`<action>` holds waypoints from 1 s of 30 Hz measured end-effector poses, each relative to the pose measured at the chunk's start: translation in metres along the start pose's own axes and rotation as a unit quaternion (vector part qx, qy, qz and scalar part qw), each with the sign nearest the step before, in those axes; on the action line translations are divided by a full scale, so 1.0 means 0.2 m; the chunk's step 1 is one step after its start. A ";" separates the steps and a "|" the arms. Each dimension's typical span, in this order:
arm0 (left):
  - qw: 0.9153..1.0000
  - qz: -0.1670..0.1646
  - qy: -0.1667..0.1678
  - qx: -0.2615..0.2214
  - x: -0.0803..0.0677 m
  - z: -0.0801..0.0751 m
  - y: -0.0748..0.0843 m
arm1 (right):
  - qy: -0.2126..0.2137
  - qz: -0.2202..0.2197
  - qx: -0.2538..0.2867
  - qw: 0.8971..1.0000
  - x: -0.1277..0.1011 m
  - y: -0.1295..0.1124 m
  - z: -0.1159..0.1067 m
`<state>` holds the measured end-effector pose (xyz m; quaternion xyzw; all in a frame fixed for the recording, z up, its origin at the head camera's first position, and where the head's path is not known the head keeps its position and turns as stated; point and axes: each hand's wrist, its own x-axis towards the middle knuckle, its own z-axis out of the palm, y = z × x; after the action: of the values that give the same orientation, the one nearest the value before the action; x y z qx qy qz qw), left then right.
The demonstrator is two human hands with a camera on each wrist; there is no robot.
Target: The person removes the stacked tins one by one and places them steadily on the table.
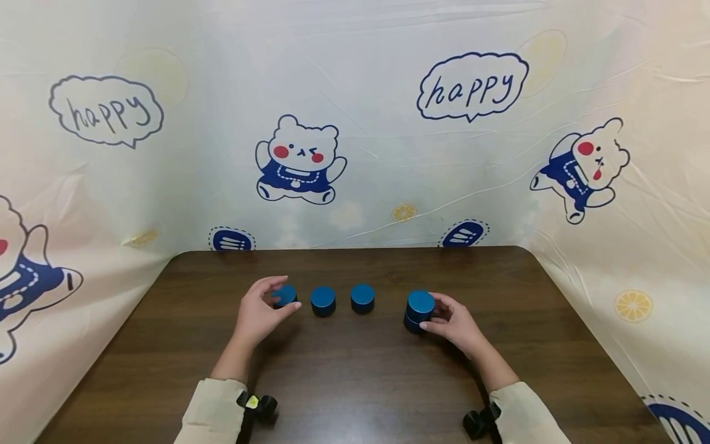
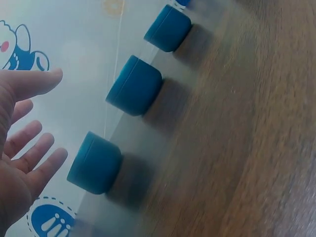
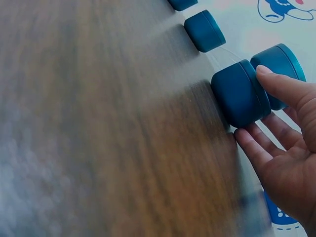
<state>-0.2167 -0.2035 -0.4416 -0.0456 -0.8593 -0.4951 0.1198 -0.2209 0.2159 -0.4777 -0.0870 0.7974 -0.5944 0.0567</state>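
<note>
A dark wooden table is enclosed by cartoon-printed sheeting. At the row's right end, stacked blue tins (contents unseen) are gripped by the right hand; the left hand is spread beside the leftmost tin.

Three single pots in a row on the desk, stacked pair at their 3 o'clock, curtain at 12 o'clock behind

your dark wooden table, rounded far corners, three single blue round tins on it in a row, left tin, middle tin just right of it, third tin further right, a two-high tin stack rightmost
</note>
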 end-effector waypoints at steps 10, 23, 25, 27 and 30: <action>0.999 0.027 -0.008 -0.017 0.00 0.06 0.04 | -0.012 0.014 0.005 1.000 -0.01 -0.01 0.00; 0.997 0.060 -0.029 -0.039 0.01 0.17 0.12 | -0.006 0.023 -0.018 1.000 0.01 0.01 -0.01; 0.997 0.059 -0.031 -0.039 0.01 0.18 0.13 | -0.006 0.024 -0.018 1.000 0.01 0.00 -0.01; 0.997 0.059 -0.035 -0.041 0.01 0.19 0.14 | -0.007 0.025 -0.018 1.000 0.01 0.00 -0.01; 0.996 0.058 -0.045 -0.048 0.01 0.21 0.15 | -0.009 0.026 -0.017 0.999 0.01 0.00 -0.01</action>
<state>-0.2193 -0.1520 -0.4357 -0.1233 -0.8348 -0.5258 0.1069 -0.2222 0.2168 -0.4775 -0.0726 0.8087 -0.5786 0.0775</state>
